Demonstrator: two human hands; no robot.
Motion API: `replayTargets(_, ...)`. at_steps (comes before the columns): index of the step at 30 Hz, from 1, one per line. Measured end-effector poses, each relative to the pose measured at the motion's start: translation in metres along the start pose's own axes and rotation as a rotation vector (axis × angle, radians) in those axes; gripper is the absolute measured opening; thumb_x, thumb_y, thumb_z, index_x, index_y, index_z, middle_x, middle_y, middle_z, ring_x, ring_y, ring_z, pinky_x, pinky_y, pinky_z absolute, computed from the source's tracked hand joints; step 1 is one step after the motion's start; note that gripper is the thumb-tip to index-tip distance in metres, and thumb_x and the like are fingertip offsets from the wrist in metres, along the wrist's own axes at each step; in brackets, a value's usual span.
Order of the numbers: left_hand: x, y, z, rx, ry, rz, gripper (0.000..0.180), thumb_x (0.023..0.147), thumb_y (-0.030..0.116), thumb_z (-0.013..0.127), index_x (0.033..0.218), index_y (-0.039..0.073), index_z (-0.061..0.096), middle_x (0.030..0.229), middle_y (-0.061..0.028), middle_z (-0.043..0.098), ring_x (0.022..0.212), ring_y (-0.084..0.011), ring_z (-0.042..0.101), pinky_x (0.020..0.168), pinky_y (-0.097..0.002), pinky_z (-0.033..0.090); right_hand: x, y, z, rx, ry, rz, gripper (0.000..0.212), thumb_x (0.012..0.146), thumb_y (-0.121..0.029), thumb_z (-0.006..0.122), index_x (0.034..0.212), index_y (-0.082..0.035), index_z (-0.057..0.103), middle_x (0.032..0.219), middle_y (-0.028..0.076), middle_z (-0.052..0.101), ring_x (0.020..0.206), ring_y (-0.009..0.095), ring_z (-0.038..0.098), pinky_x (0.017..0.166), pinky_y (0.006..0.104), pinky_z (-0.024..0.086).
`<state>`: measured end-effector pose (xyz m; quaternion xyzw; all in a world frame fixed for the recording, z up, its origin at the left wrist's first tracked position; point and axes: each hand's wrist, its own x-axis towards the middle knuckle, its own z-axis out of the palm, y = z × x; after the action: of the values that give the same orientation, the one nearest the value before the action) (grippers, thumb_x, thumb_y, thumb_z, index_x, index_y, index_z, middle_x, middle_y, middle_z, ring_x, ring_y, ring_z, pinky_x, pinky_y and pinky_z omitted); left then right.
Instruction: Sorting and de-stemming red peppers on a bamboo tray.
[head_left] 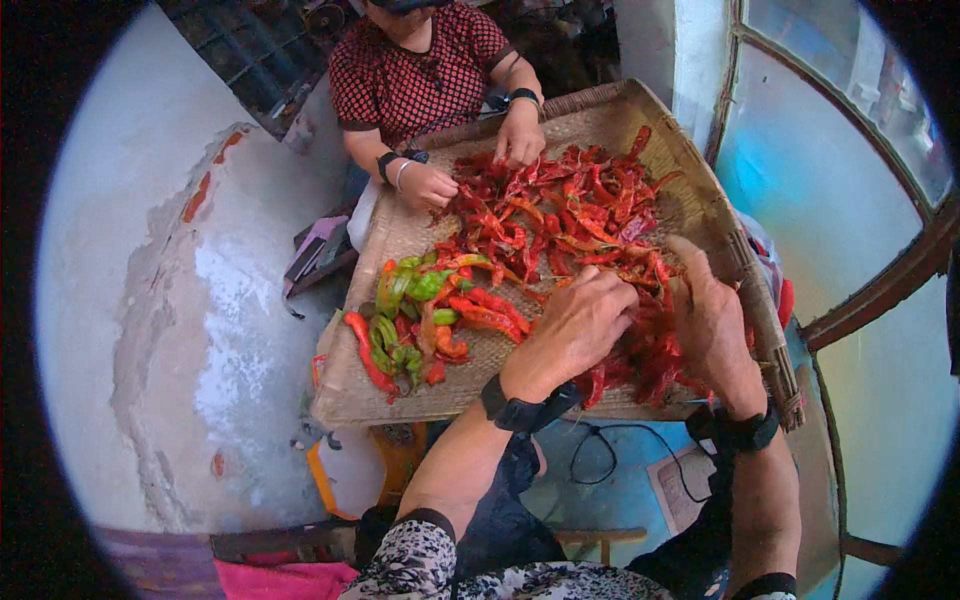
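Left hand [575, 325] is curled, fingers bunched on red chillies [570, 215] near the woven tray [400, 235]'s near edge; whether one is gripped can't be told. Right hand [712, 320] is laid flat, fingers apart, by the tray's right edge. Green chillies [405, 290] are heaped twd the left edge. Opp. side, another person's hands [520, 135] are picking too.

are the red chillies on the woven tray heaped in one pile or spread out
Spread out: the red chillies lie in a loose layer across most of the woven tray, with a separate cluster of green chillies at its left.

Rough woven tray [690, 205], glossy peppers [560, 215]
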<state>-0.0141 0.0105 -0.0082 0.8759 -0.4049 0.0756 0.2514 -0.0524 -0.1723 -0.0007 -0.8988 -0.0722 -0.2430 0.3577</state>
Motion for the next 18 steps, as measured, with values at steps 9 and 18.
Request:
replayTargets(9,0.006,0.002,-0.015,-0.203,0.268,-0.202,0.016,0.086,0.016,0.065,0.092,0.002,0.061,0.085,-0.0145,0.065,0.072,-0.0279,0.063,0.066,-0.0359,0.049,-0.010,-0.020,-0.022,0.053,-0.160,-0.340,0.018,0.077,-0.015,0.071,0.087,-0.005,0.060,0.080,0.012,0.059,0.074,0.030,0.061,0.063,0.0387,0.050)
replayTargets(18,0.004,0.000,-0.016,-0.202,0.250,-0.258,0.017,0.088,0.017,0.065,0.090,0.001,0.061,0.079,-0.0123,0.064,0.068,-0.0233,0.062,0.062,-0.0343,0.048,-0.039,-0.003,-0.024,-0.304,-0.570,-0.428,0.037,0.075,-0.027,0.067,0.110,-0.014,0.062,0.105,0.009,0.051,0.101,0.028,0.050,0.084,0.0406,0.045)
